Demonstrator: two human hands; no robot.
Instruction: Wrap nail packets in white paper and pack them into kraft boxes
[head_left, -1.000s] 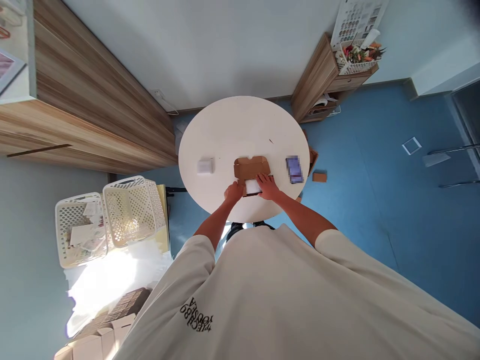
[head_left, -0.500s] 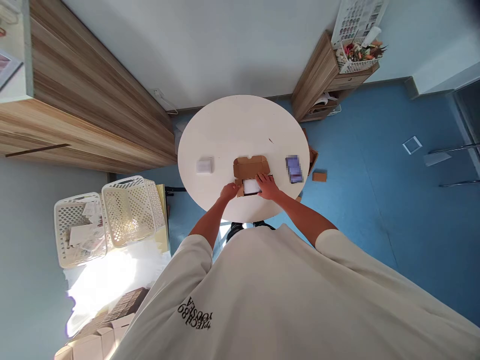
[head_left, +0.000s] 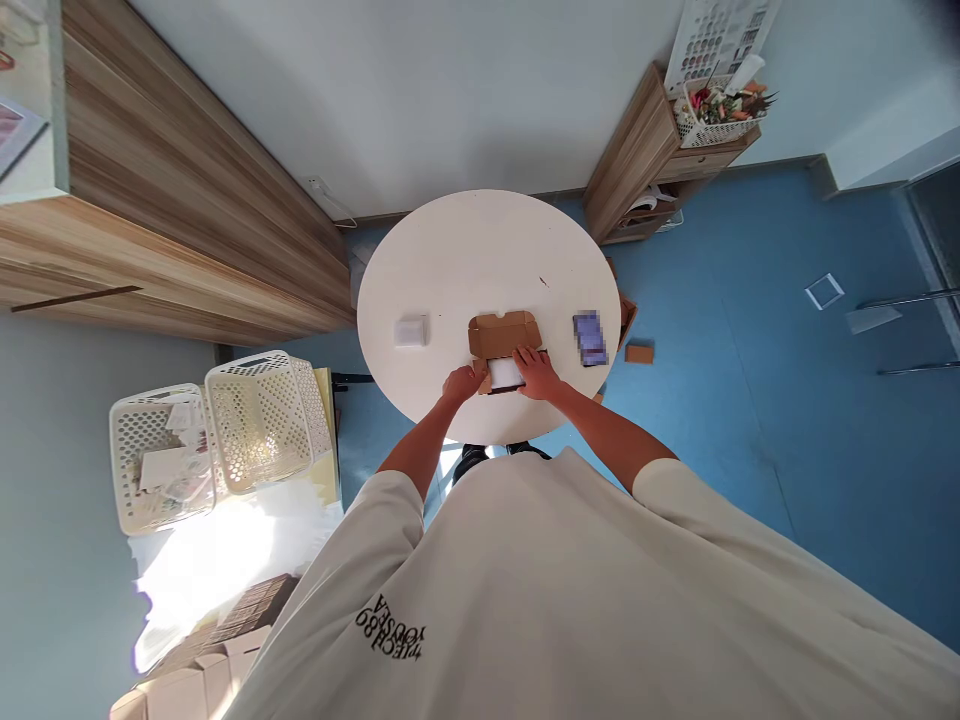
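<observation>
A brown cardboard mailer box (head_left: pixel 504 336) lies open on the near part of a round white table (head_left: pixel 480 255), its lid folded away from me. A white item (head_left: pixel 505 373) sits inside it. My left hand (head_left: pixel 463 383) grips the box's left side, and my right hand (head_left: pixel 537 373) presses on its right side beside the white item. To the left lies a small white package (head_left: pixel 410 331). To the right lies a flat object with a pixelated purple face (head_left: pixel 589 338).
Two white perforated baskets (head_left: pixel 259 425) holding papers stand on the floor at left, near stacked cardboard boxes (head_left: pixel 187 690). A long wooden cabinet (head_left: pixel 187 200) runs along the left. A wooden shelf unit (head_left: pixel 634 155) stands beyond the table. A cardboard piece (head_left: pixel 639 353) lies on the blue floor.
My left hand has shifted slightly left along the box since one second ago, showing more of the white item. The box and my right hand have barely moved.
</observation>
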